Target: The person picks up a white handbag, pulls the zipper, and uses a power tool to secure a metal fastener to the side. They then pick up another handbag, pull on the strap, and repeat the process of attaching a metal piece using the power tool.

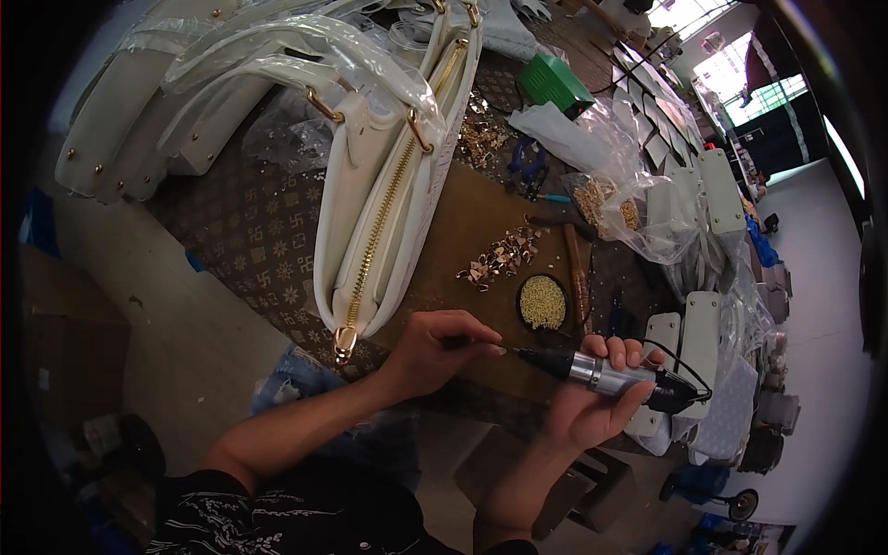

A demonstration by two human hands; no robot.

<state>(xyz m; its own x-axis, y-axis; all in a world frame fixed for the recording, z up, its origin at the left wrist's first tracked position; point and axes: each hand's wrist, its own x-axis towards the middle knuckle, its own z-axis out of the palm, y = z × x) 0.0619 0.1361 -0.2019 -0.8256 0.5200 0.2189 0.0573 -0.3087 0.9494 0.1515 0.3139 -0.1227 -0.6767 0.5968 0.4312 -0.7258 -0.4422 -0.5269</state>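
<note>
My right hand (601, 398) is wrapped round a silver and black electric screwdriver (606, 375), its black tip pointing left. Just left of that tip, my left hand (442, 350) is closed in a pinch; whatever its fingertips hold is too small to make out. A white handbag (393, 199) with a gold zipper lies beyond my left hand, its gold zipper end (345, 344) near my wrist. Beyond the screwdriver are a round dish of small yellowish pieces (543, 302) and a scattered pile of gold metal fittings (500, 257) on the brown work mat (462, 213).
A hammer (575, 268) lies right of the dish. Farther back are a green box (555, 83), blue-handled pliers (527, 159) and a plastic bag of gold parts (606, 205). More white bags (166, 111) stand at left; white bag pieces (700, 342) line the right.
</note>
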